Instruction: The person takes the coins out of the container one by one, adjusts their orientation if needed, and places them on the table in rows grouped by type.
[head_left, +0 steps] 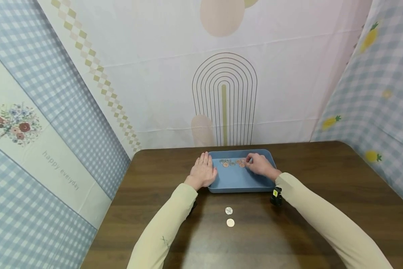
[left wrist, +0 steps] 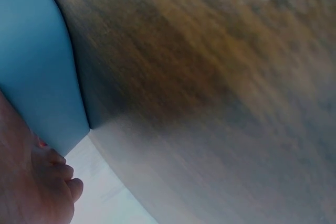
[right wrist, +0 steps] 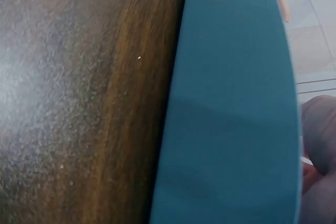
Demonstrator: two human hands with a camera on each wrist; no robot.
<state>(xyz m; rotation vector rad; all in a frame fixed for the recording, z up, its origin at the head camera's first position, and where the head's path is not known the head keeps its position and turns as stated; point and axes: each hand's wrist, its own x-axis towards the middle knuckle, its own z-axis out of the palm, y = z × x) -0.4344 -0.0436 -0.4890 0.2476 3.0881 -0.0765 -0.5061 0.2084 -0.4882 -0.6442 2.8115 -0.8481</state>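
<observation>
Clearly nearer with the right hand (head_left: 259,164), fingers curled down and seemingly pinching one of the coins (head_left: 233,162), a left-to-right row in the tray (head_left: 236,181) at frame centre; left hand (head_left: 203,172) flat, fingers straight, on the tray's left rim.

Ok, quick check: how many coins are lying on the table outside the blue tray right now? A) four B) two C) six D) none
B: the head view shows two coins on the dark wooden table, one behind the other just in front of the blue tray; the other coins lie inside it, where the right hand reaches.
</observation>
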